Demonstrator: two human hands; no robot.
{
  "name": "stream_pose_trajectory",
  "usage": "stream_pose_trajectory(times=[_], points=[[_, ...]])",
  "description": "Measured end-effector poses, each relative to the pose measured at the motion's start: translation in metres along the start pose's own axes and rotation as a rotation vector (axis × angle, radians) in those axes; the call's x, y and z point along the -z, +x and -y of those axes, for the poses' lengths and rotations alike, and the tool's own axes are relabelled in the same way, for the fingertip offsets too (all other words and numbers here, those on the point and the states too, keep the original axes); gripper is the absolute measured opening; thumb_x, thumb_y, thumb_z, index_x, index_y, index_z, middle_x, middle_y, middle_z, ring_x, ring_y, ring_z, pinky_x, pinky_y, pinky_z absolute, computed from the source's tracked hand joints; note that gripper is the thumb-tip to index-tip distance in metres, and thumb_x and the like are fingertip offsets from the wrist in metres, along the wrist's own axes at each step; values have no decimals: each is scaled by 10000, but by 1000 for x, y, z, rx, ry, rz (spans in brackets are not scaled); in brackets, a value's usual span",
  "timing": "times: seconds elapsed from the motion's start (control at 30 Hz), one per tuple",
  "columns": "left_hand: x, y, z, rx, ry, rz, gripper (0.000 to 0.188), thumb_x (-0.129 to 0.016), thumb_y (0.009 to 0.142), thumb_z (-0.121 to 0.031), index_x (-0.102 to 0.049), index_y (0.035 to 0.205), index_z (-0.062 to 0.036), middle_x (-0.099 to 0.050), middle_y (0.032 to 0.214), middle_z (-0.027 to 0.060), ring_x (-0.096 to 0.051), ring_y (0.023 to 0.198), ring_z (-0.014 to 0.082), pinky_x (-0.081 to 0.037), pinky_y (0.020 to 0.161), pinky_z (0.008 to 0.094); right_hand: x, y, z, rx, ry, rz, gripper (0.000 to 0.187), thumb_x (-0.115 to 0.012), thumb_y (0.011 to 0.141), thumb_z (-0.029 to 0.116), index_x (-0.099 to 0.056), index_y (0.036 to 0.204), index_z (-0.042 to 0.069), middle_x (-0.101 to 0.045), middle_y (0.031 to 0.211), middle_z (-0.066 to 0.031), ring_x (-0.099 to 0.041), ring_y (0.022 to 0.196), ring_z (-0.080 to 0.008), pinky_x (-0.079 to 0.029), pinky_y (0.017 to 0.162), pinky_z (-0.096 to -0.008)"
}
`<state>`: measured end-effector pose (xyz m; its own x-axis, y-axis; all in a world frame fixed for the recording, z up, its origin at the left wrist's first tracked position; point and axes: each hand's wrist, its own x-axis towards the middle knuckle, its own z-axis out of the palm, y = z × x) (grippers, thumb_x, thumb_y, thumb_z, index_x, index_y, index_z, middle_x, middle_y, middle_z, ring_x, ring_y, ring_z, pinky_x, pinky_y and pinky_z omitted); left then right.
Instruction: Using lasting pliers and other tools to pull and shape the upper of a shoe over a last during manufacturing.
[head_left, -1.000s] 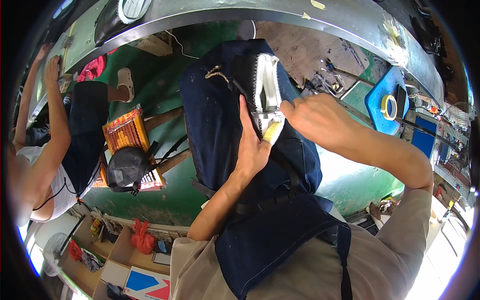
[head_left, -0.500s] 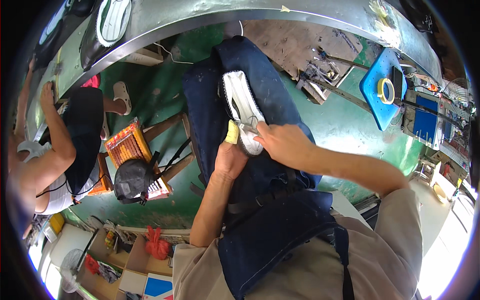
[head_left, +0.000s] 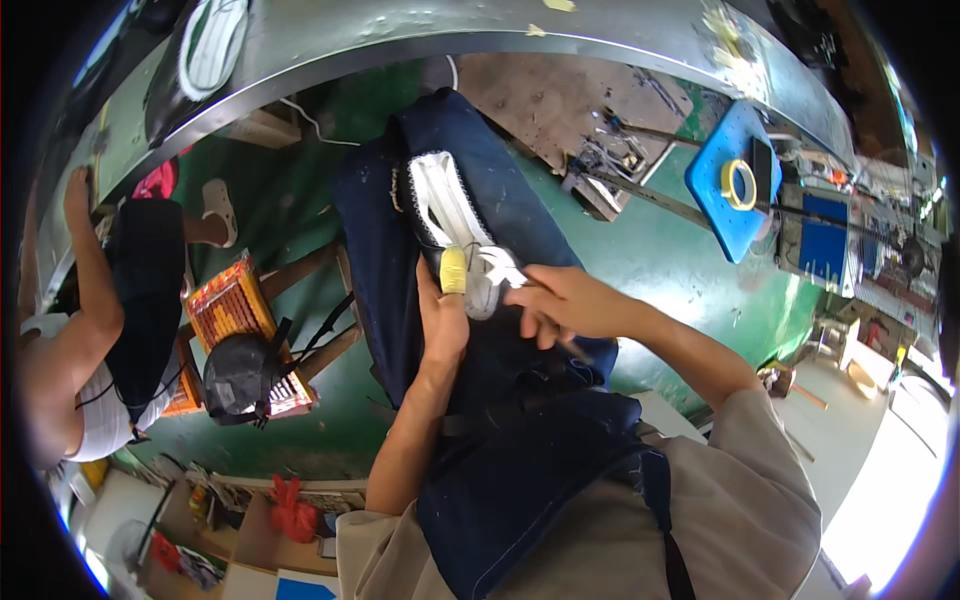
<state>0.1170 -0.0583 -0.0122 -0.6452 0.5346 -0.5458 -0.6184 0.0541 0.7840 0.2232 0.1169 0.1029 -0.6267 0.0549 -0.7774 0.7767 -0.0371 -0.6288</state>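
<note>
Both hands busy at the near end of the shoe

Here it is, the shoe [head_left: 456, 205], dark outside and white within, lying lengthwise on the navy cloth [head_left: 535, 200] over the person's lap, its opening facing up with a jagged white edge around it. The left hand [head_left: 443, 325] has it from the left side: that grip is closed in on the shoe, the thumb on top in a yellow wrap [head_left: 454, 270]. Across from it, the right hand [head_left: 580, 300] is right at a loose white flap [head_left: 500, 266], fingers bent, grip narrow; whether it pinches the flap or only touches it, I cannot tell. A slim brownish thing [head_left: 577, 350] juts out below that hand, too blurred to name.

Up top, the metal table [head_left: 400, 25] curves across, a second shoe [head_left: 212, 50] at its left end. Out right, a blue board [head_left: 735, 225] carries a yellow roll of tape [head_left: 728, 190]. Off left, a co-worker [head_left: 95, 300] has a forearm up at the table, and nearby a black bag [head_left: 240, 375] lies over part of a beaded seat [head_left: 230, 305].
</note>
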Motion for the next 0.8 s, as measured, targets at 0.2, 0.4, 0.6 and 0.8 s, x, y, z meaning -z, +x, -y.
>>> stream_pose_trajectory(times=[0.2,0.4,0.6,0.8], points=[[-6,-12,-6,-287,322,28,784,-552,974,-8,-139,1640,0,-301,1641,223,-319,1510,300,-248,1233,352,-5,30,9,300,-456,-465,321,-539,1068,331,-516,1008,16,-693,763,-135,-697,635,-294,-529,583,-424],[-7,-37,-36,-205,371,197,951,-479,830,159,-83,1666,-60,-230,1690,181,-266,1543,274,-222,1252,357,33,27,13,412,-673,-142,297,-563,1053,317,-542,1077,22,-683,828,-215,-676,723,-412,-490,634,-474],[-10,-38,-48,-72,458,214,1049,-410,726,217,-56,1671,-72,-177,1708,188,-234,1557,289,-212,1247,345,37,36,38,171,-463,29,341,-580,1039,363,-540,1049,25,-673,820,-206,-676,732,-406,-500,646,-493],[-1,-25,-37,-265,445,260,1054,-455,784,189,-14,1677,-154,-320,1634,253,-366,1501,368,-298,1216,386,22,49,36,750,-1138,-413,251,-608,1009,250,-547,1005,6,-700,779,-156,-712,720,-353,-535,590,-449]])
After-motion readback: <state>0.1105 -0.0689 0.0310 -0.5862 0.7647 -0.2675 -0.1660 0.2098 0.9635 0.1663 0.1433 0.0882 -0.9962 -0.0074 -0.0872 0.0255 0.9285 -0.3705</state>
